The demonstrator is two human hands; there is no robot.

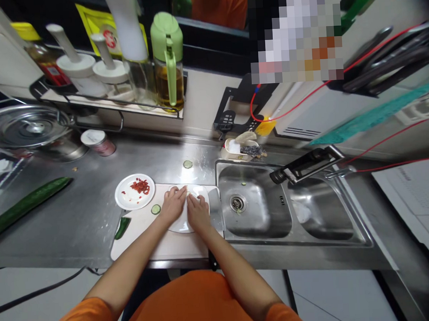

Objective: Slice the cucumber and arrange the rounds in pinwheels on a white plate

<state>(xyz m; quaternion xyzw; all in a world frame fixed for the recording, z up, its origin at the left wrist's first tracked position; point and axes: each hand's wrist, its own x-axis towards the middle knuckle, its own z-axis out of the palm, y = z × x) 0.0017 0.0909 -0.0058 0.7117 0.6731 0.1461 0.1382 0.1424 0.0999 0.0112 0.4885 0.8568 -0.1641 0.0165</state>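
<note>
A white plate (182, 224) rests on the pale cutting board (162, 252). Both my hands meet over its far part, fingertips close together. My left hand (173, 204) comes in from the left with its fingers drawn together; my right hand (198, 211) has its fingers bent downward beside it. Whatever lies between the fingertips is too small to make out. Just left of my left hand is a cucumber slice (155, 209) on the board. A cucumber end piece (122, 228) lies by the board's left edge. To the right of the plate shows a broad metal blade (216, 208).
A small white plate (123, 199) holds chopped red bits. One more cucumber slice (188, 164) lies on the steel counter. At far left is a whole cucumber (30, 203), below a lidded pot (36, 126). A double sink (256, 225) is on the right; bottles line a rack (125, 105).
</note>
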